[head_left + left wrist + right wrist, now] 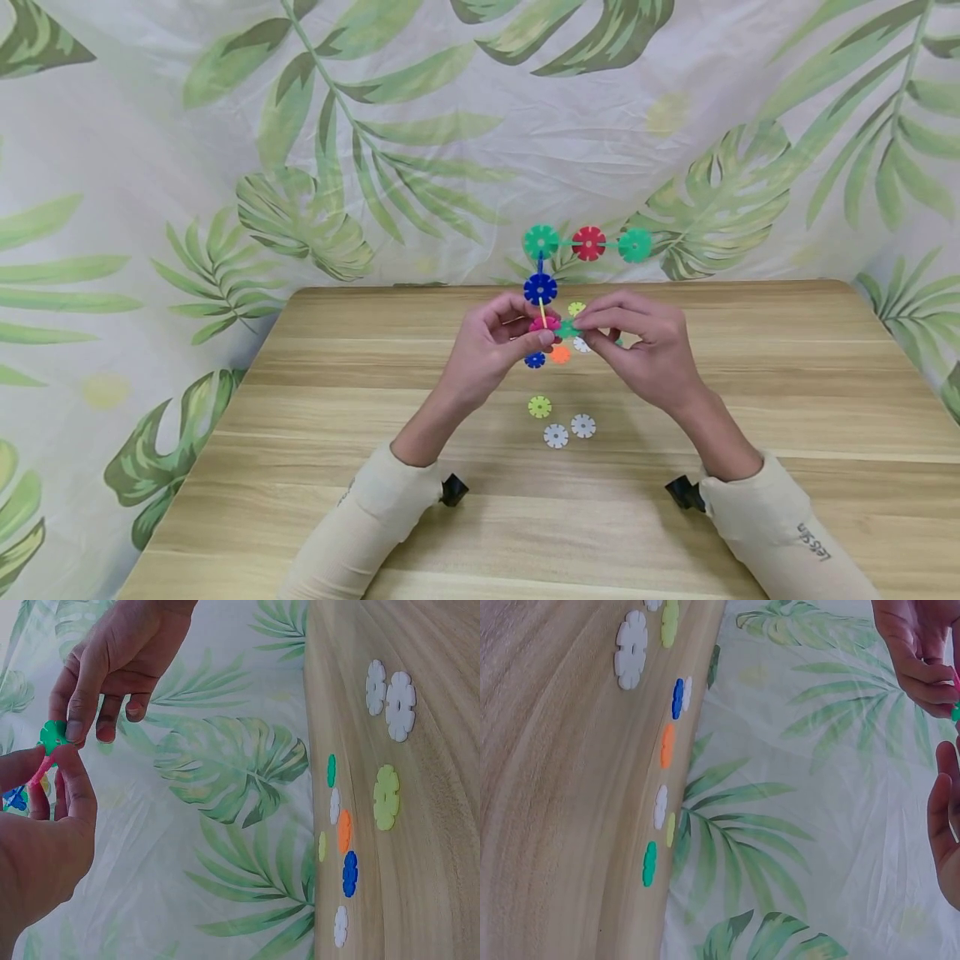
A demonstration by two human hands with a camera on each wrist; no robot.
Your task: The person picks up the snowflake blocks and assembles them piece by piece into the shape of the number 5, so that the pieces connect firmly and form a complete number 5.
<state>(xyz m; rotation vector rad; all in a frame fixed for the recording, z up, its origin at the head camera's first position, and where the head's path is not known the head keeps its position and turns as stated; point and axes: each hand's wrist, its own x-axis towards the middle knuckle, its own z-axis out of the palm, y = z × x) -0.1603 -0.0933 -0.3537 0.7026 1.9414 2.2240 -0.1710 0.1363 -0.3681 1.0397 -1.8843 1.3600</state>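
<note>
Above the table, the left hand (491, 346) pinches a pink notched disc (542, 324) between thumb and fingers. A chain of interlocking discs rises from it: a yellow one edge-on, a blue disc (540, 289), then a green disc (541, 242), a red disc (588, 243) and another green disc (634, 245) out to the right. The right hand (641, 346) pinches a separate-coloured green disc (53, 738), whose edge meets the pink disc in the left wrist view. In the right wrist view, both hands show only at the right edge, the discs mostly cut off.
Loose notched discs lie on the wooden table (337, 500): a yellow one (539, 407) and two white ones (556, 436) nearer, with an orange disc (344, 832), a blue disc (350, 874), a green disc (649, 863) and several others farther back. A leaf-patterned cloth (420, 167) hangs behind.
</note>
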